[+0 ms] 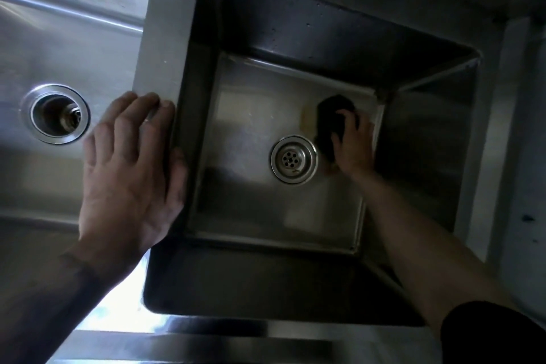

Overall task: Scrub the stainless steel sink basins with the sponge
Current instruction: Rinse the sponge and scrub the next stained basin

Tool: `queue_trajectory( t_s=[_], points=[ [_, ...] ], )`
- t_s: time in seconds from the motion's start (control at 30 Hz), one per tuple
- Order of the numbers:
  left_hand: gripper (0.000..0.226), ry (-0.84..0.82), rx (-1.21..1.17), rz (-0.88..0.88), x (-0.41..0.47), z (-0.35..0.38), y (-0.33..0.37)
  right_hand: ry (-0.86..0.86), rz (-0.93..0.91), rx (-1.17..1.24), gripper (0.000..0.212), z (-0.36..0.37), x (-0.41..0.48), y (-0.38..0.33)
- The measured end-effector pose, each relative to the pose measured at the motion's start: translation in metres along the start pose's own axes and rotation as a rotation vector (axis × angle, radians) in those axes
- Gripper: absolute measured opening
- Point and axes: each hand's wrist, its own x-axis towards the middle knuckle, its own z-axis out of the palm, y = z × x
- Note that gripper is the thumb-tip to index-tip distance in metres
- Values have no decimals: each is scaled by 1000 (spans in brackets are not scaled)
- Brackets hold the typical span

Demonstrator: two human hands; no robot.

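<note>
Our right hand (353, 143) fingers curl over the soft, light sponge (332, 124); left hand (130, 168) fingers spread on the divider (161, 47).

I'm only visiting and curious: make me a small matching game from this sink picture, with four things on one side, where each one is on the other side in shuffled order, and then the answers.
Things
1. sponge
2. left hand
3. strainer drain
4. open drain

Places
A. in the floor of the left basin
B. gripped by the right hand, near the far right corner of the right basin floor
C. resting on the divider between the basins, fingers straight
D. middle of the right basin's floor

Pairs: 1-B, 2-C, 3-D, 4-A
</note>
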Motion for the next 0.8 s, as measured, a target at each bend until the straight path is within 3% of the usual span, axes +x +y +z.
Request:
queue_trajectory(
  t_s=[0.1, 0.13, 0.2, 0.3, 0.37, 0.5, 0.57, 0.67, 0.7, 0.73, 0.8],
  points=[
    [51, 9, 8, 2, 0, 2, 0, 158, 376, 47, 56, 2, 27, -13],
    [51, 9, 12, 5, -1, 3, -1, 181, 426, 66, 55, 6, 29, -30],
    [51, 9, 21, 7, -1, 3, 0, 165, 247, 78, 52, 17, 18, -57],
    [52, 2, 20, -1, -1, 2, 0, -46, -145, 21, 51, 22, -10, -54],
    [52, 0, 14, -7, -1, 1, 0, -47, -103, 11, 53, 17, -7, -37],
    [53, -9, 13, -5, 0, 0, 0, 193, 298, 69, 52, 23, 15, -67],
    [53, -9, 12, -4, 0, 0, 0, 180, 148, 65, 51, 29, 10, -92],
    [54, -17, 15, -12, 0, -1, 2, -58, -303, -9, 49, 27, -10, -83],
    [54, -16, 16, -13, 0, -1, 2, -109, -363, -33, 51, 23, -11, -69],
    [54, -15, 14, -14, 0, -1, 2, -105, -333, -48, 52, 18, -8, -55],
    [54, -9, 13, -17, 0, -1, 2, 9, -73, -7, 53, 10, 3, -41]
  ],
)
